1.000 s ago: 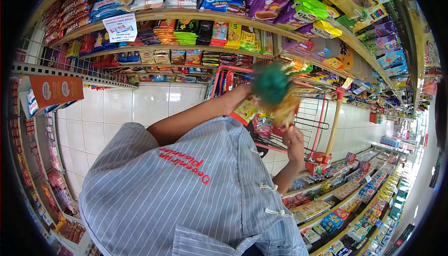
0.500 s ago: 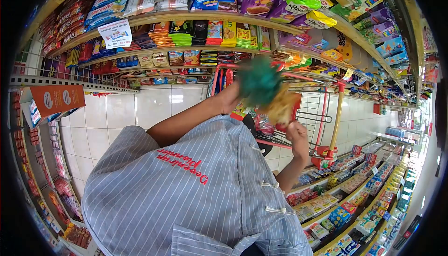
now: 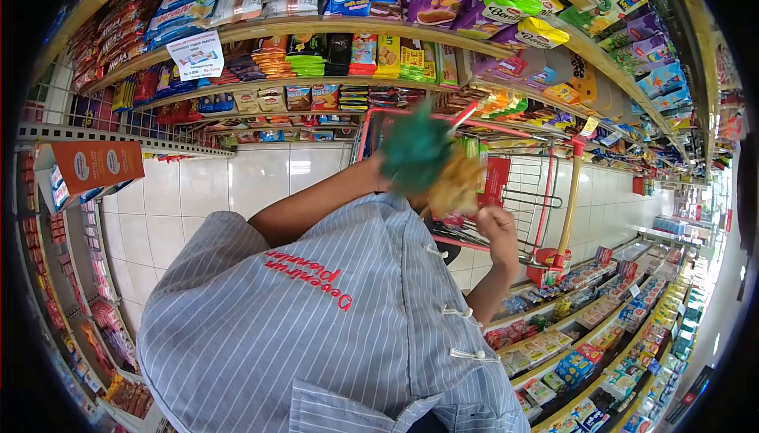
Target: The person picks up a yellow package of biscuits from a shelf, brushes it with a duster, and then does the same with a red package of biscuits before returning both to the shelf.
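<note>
1. Far left: an orange box [image 3: 103,166] is standing out beside the white-tiled floor [image 3: 209,184].
2. Left forearm [image 3: 312,205]: slanting up and inward from the sleeve of the striped shirt [image 3: 300,322], elbow bending outward.
3. Left hand [image 3: 371,172]: disappearing mostly behind the green blurred bundle [image 3: 415,152]; fingers are not showing, so state of its grip: cannot tell.
4. Green bundle: hanging between the hands, in front of the shopping cart [image 3: 545,196], overlapping the left hand in view; blur is hiding its form.
5. Yellowish tuft [image 3: 457,180]: sitting just right of the green bundle, also blurring; join between them unclear.
6. Right hand [image 3: 498,224]: curling its fingers inward near the tuft's lower right edge, wrist standing above a raised forearm; whether its grip is grasping the tuft, cannot tell.
7. Right: the cart's yellow pole [image 3: 570,204] is rising past the right hand, well apart.
</note>
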`<state>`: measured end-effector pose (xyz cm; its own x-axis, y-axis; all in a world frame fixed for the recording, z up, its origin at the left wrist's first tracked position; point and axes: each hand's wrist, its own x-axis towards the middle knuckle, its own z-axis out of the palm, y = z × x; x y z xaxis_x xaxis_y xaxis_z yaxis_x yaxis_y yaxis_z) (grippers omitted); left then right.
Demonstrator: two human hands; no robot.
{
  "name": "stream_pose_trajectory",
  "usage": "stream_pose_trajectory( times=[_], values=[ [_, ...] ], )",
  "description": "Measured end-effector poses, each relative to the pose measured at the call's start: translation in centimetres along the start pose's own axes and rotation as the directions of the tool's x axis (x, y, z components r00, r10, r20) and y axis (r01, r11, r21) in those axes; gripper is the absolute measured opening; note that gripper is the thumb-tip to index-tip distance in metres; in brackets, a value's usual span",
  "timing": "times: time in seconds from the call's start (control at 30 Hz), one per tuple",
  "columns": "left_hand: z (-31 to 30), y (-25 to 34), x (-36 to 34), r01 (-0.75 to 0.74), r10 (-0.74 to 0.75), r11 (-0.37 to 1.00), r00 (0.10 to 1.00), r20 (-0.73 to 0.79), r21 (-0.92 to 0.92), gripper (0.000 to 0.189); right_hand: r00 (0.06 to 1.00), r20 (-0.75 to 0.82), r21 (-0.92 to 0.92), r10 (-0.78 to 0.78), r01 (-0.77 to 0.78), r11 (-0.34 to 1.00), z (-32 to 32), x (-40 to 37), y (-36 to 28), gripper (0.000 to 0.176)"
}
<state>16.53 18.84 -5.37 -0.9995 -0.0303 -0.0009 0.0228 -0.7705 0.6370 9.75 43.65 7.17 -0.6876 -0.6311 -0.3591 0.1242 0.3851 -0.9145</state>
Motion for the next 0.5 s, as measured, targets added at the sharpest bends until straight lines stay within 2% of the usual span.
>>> stream_pose_trajectory(
  times=[0.03, 0.07, 0.1, 0.17, 0.2, 0.23, 0.27, 0.3, 0.37, 0.43, 0.47, 0.5],
  values=[
    [-1.2, -1.2, 0.0, -0.205, 0.201, 0.896, 0.978, 0.051, 0.394, 0.056, 1.000, 0.002, 0.000, -0.001, 0.001, 1.000, 0.4, 0.1, -0.2, 0.024],
    [2.5, 4.0, -0.7, -0.074, 0.074, 0.997, 0.987, 0.144, -0.001, 0.058, 0.994, 0.105, -0.068, 0.033, -0.026, 0.997, 1.0, 0.2, -0.6, 0.024],
    [2.1, 3.6, -0.7, -0.073, 0.073, 0.997, 0.987, 0.144, -0.001, 0.058, 0.976, 0.203, -0.138, 0.075, -0.047, 0.989, 1.5, 0.4, -0.8, 0.023],
    [0.7, 1.9, -0.6, 0.009, 0.006, 0.988, 0.995, 0.095, -0.154, 0.054, 0.983, 0.159, -0.146, 0.090, -0.067, 0.987, 1.8, 0.9, -0.4, 0.023],
    [-0.5, 1.2, -0.1, -0.164, 0.082, 0.920, 0.969, 0.233, 0.356, 0.047, 0.996, 0.068, -0.130, 0.054, -0.045, 0.990, 1.4, 1.5, 0.3, 0.024],
    [-1.7, 0.5, 0.4, -0.355, 0.074, 0.581, 0.919, 0.387, 0.733, 0.041, 1.000, -0.024, -0.118, 0.019, -0.022, 0.993, 1.2, 1.9, 1.0, 0.025],
    [-0.1, 1.5, 0.3, -0.008, -0.015, 0.993, 0.979, 0.203, 0.116, 0.040, 0.985, -0.170, -0.061, -0.027, 0.016, 0.998, 1.3, 2.3, 1.0, 0.026],
    [1.6, 2.6, 0.2, 0.253, -0.216, 0.744, 0.967, 0.136, -0.619, 0.039, 0.985, -0.172, -0.064, -0.030, 0.019, 0.998, 1.2, 2.6, 1.0, 0.026],
    [0.8, 2.3, 0.6, 0.289, -0.264, 0.769, 0.956, 0.129, -0.571, 0.044, 0.838, -0.545, -0.019, -0.027, 0.021, 1.000, 1.0, 3.2, 0.8, 0.025],
    [1.2, 3.1, 0.5, 0.252, -0.219, 0.757, 0.967, 0.130, -0.603, 0.044, 0.854, -0.518, -0.022, -0.055, 0.051, 0.998, 0.5, 2.7, 0.5, 0.025],
    [3.0, 4.1, 0.5, 0.178, -0.200, 0.798, 0.979, 0.026, -0.576, 0.042, 0.924, -0.382, 0.027, -0.030, 0.044, 0.999, 0.5, 2.1, 0.1, 0.024],
    [3.5, 4.8, 0.3, 0.164, -0.181, 0.763, 0.983, 0.036, -0.625, 0.040, 0.971, -0.239, 0.075, -0.010, 0.029, 0.997, 0.4, 1.5, -0.1, 0.024]
  ],
)
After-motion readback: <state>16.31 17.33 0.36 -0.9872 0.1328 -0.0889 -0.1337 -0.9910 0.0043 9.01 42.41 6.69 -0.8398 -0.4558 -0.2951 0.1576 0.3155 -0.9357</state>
